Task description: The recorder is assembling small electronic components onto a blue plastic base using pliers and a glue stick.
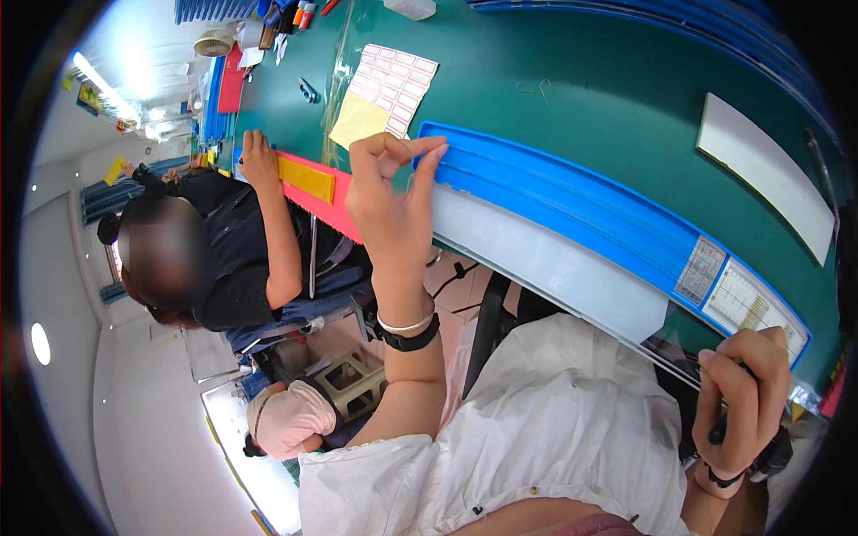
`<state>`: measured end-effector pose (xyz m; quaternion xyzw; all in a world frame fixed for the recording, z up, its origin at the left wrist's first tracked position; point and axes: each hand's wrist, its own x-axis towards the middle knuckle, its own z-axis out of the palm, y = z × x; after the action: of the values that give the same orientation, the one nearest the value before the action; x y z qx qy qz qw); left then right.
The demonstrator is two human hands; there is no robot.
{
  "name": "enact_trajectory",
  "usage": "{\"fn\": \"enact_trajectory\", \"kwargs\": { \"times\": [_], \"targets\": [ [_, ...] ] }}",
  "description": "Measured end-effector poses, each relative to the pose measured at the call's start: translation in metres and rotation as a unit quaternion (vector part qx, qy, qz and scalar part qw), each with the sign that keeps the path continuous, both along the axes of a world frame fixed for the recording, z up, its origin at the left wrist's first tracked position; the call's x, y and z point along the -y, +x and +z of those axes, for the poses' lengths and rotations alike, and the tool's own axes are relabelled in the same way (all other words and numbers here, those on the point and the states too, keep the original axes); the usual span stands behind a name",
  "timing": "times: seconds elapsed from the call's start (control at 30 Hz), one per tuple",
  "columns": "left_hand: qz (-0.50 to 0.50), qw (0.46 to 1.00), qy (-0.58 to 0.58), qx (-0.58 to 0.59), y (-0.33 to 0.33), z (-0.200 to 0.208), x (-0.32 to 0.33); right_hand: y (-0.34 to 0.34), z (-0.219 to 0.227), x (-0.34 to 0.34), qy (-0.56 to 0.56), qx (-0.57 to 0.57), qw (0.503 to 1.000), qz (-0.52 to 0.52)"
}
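A long, shallow blue plastic tray lies across the table edge in front of me, with printed paper labels at its right end. My left hand pinches the tray's left end between thumb and forefinger. Along the tray's near side runs a pale translucent strip. Beside the tray's right end is my right hand, its fingers curled and thumb pressed in; whatever it may hold is hidden.
The green table carries a sheet of red-bordered labels, a yellow paper, a white board and bent wire pieces. To the left a co-worker sits by a pink sheet with a yellow block.
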<state>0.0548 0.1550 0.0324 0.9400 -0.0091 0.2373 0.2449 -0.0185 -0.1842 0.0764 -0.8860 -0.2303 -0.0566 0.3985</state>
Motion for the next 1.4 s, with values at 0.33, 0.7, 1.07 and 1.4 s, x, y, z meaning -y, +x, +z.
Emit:
{"fn": "enact_trajectory", "kwargs": {
  "times": [0.33,0.7,1.07,1.4],
  "targets": [
    [-0.224,0.956,-0.182,-0.056,-0.012,0.019,0.125,0.017,-0.014,0.030,-0.015,0.051,0.989,-0.135],
    [-0.312,0.932,-0.152,-0.102,-0.012,0.012,0.201,0.018,-0.017,0.074,-0.132,0.073,0.948,-0.279],
    [-0.331,0.906,-0.205,-0.163,-0.010,0.000,0.212,-0.019,-0.025,0.140,0.343,0.147,0.884,-0.281],
    [-0.344,0.897,-0.223,-0.166,-0.008,-0.004,0.216,-0.002,-0.039,0.086,0.373,-0.109,0.876,-0.284]
  ]
}}
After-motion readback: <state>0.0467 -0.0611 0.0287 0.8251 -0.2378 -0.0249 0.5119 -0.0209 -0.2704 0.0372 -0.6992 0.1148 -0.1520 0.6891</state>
